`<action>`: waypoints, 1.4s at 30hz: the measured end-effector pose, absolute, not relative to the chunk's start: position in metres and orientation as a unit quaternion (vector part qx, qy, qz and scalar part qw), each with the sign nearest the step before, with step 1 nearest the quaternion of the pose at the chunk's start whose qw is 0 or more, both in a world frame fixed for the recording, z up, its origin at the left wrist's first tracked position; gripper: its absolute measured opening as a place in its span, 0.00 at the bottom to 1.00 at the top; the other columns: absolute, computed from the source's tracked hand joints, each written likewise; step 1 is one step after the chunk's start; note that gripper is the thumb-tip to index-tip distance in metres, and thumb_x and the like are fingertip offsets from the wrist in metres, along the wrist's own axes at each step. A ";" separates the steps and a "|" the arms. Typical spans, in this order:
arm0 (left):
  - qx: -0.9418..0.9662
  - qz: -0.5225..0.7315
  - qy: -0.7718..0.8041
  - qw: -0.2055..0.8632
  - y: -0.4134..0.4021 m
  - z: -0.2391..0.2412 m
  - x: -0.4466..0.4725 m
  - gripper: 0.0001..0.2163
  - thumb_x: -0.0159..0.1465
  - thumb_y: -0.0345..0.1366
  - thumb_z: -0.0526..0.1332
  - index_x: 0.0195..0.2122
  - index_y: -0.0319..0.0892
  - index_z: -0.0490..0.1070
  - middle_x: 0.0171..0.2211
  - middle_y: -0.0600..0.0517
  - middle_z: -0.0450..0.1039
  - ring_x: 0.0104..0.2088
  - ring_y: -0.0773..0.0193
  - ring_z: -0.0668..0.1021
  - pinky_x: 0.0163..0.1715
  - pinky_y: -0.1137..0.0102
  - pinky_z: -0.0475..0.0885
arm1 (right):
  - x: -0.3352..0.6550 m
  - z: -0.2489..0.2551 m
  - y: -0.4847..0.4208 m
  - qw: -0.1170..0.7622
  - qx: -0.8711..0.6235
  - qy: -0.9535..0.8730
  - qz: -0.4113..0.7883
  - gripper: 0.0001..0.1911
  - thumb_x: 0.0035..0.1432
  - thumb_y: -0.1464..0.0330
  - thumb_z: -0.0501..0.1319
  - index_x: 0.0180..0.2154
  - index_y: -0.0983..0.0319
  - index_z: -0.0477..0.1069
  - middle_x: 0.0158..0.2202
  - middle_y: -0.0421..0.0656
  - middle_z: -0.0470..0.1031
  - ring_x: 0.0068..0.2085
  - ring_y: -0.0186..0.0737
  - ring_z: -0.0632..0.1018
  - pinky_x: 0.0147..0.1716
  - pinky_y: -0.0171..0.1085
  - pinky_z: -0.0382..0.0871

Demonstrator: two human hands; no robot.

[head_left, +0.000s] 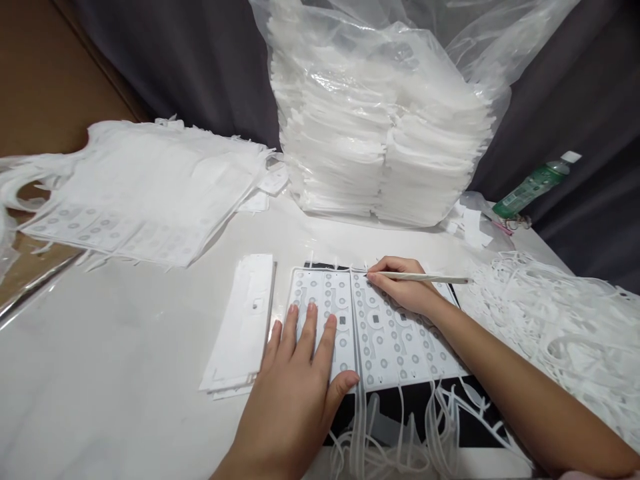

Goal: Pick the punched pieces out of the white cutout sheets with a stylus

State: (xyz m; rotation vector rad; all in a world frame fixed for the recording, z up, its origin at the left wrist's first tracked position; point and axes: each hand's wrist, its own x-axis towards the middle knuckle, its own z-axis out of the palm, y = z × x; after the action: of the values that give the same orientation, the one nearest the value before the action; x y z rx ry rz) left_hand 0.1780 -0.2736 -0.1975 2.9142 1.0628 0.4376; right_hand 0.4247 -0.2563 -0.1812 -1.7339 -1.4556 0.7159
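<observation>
A white moulded sheet (380, 367) with rows of grey round buttons lies on a black mat (400, 400). My left hand (295, 373) rests flat on its left part, fingers spread. Near the sheet's top edge, my right hand (400, 283) pinches a slim pale pen-like tool (440, 277), its tip down at the sheet; whether it is a pen or a knife I cannot tell. Thin white strips (360, 427) hang from the sheet's near edge. Left of the sheet sits a small stack of cut white pieces (245, 320).
Tall stacks of white sheets in a clear plastic bag (380, 133) stand at the back. More button sheets (150, 180) are piled at the left. A heap of white scrap strips (565, 333) covers the right side. A green bottle (535, 187) leans at the back right.
</observation>
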 end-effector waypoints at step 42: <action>0.936 0.173 0.301 -0.054 -0.264 -0.200 0.182 0.24 0.69 0.41 0.45 0.56 0.28 0.66 0.57 0.37 0.66 0.57 0.46 0.69 0.53 0.52 0.63 | 0.461 -0.185 -0.274 0.362 -0.690 -0.592 0.206 0.04 0.55 0.69 0.60 0.28 0.59 0.71 0.33 0.42 0.78 0.33 0.38 0.77 0.33 0.37 0.69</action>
State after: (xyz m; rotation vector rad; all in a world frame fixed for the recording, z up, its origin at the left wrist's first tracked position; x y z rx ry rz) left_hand 0.1817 -0.2639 -0.1998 3.0459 0.9802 0.5626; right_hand 0.4611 -0.2738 -0.1850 -1.7782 -1.5237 0.5318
